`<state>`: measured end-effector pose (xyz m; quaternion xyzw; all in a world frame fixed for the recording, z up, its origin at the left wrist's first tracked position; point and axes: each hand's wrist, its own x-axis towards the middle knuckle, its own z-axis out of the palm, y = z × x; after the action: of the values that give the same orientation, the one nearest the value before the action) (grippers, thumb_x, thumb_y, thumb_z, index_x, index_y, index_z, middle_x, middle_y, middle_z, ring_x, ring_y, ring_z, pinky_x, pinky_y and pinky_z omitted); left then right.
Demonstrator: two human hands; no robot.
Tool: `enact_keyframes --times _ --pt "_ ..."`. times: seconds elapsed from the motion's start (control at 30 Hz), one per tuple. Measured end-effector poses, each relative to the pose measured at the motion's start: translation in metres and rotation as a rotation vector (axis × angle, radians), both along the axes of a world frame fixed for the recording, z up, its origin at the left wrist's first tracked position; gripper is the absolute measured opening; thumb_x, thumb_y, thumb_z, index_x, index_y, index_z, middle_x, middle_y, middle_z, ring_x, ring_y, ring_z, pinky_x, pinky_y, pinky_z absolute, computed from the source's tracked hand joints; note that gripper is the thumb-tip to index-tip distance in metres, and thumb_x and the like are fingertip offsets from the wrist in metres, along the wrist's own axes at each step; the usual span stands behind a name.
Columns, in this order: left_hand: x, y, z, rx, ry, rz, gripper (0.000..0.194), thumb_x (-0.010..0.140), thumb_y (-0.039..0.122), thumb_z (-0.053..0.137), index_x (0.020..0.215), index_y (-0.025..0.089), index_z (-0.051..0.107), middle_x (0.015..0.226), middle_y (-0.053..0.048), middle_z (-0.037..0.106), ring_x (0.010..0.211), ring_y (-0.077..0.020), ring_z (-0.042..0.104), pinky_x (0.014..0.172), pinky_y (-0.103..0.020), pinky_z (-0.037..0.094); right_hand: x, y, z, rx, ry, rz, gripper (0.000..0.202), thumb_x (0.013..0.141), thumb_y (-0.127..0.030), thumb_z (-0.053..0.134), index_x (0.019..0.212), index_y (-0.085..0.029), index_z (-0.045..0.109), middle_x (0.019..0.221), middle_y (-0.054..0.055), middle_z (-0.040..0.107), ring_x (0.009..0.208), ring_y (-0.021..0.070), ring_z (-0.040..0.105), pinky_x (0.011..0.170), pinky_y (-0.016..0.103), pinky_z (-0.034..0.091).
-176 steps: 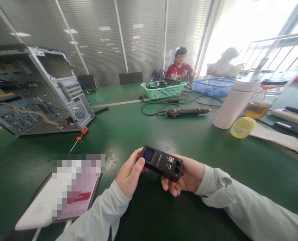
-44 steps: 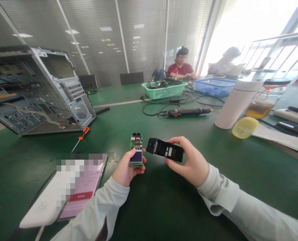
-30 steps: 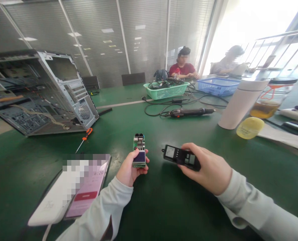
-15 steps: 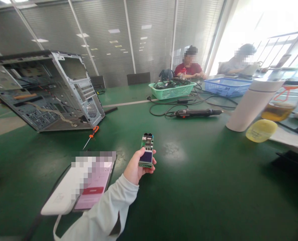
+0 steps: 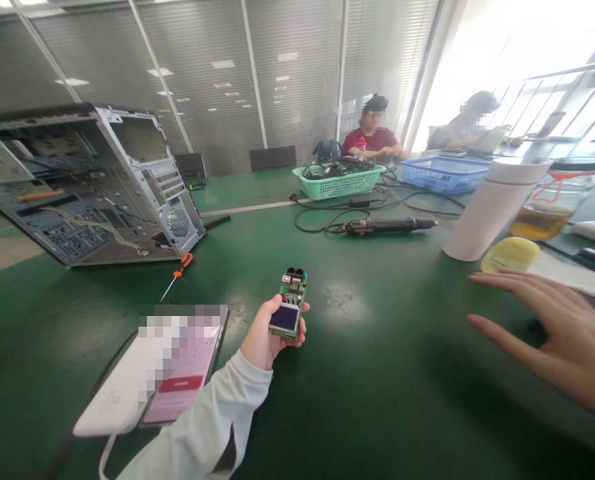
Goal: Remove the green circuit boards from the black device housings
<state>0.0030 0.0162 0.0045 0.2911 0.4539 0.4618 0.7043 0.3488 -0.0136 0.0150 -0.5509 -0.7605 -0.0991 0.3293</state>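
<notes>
Green and thin, the circuit board [image 5: 294, 292] sits in our left hand [image 5: 267, 337], our thumb along its side by the dark, glassy square screen [image 5: 285, 318] and our fingers curled round the opposite edge. Small metal sockets and black blocks stud its far end. Our right hand [image 5: 557, 333] is open, fingers spread and thumb apart, blurred over the right side of the smooth green surface [image 5: 367, 387]; a dark shape shows partly under it, too hidden for us to name.

Just beyond those fingers lie a rounded, translucent yellow object [image 5: 511, 255] and a flat white sheet [image 5: 577, 272]. Behind them we have a matte, pale bottle [image 5: 490, 217] and a clear jar [image 5: 542, 220] of amber liquid.

To our left, a glossy white slab [image 5: 112, 400] overlaps a pink-screened phone [image 5: 185, 380], near an orange-handled screwdriver [image 5: 183, 265] and an open metal computer case [image 5: 150, 193]. Ahead of us lie a black, tube-shaped power tool [image 5: 387, 226], a green plastic basket [image 5: 340, 185] heaped with cables, and a blue lattice basket [image 5: 445, 177]. Two people [image 5: 372, 141] sit farther off.
</notes>
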Motion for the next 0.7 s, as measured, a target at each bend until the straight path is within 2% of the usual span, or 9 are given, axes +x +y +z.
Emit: enact_keyframes --times 0.13,0.33,0.47,0.7 --pt "0.000 0.000 -0.004 0.068 0.106 0.010 0.034 0.077 0.037 0.050 0.091 0.008 0.062 0.057 -0.003 0.063 0.042 -0.0140 0.059 0.042 -0.023 0.043 -0.067 0.014 0.005 0.024 -0.028 0.257 0.042 0.093 -0.052 0.041 0.120 -0.020 0.049 0.112 0.010 0.058 0.103 0.0244 0.057 0.087 0.042 0.048" --pt "-0.001 -0.001 -0.008 0.131 0.188 -0.054 0.044 0.064 0.040 0.061 0.096 0.011 0.056 0.065 -0.004 0.067 0.047 -0.0178 0.065 0.043 -0.024 0.045 -0.131 0.021 0.008 -0.091 0.103 0.431 0.030 0.092 -0.036 0.046 0.117 -0.021 0.051 0.112 0.006 0.058 0.103 0.0202 0.056 0.088 0.037 0.049" --pt "0.000 -0.006 -0.005 0.148 0.174 -0.083 0.041 0.064 0.039 0.060 0.097 0.015 0.053 0.065 -0.003 0.067 0.048 -0.0181 0.065 0.042 -0.023 0.045 -0.145 0.026 -0.001 -0.151 0.211 0.483 0.027 0.091 -0.032 0.046 0.114 -0.020 0.053 0.109 0.005 0.060 0.101 0.0186 0.056 0.087 0.036 0.049" --pt "0.002 -0.014 0.001 0.218 0.228 -0.116 0.040 0.071 0.042 0.061 0.098 0.013 0.056 0.066 -0.003 0.066 0.050 -0.0169 0.065 0.045 -0.023 0.045 -0.133 0.037 -0.019 -0.350 0.403 0.443 0.027 0.087 -0.031 0.047 0.109 -0.018 0.056 0.098 0.006 0.062 0.092 0.0169 0.060 0.074 0.030 0.053"
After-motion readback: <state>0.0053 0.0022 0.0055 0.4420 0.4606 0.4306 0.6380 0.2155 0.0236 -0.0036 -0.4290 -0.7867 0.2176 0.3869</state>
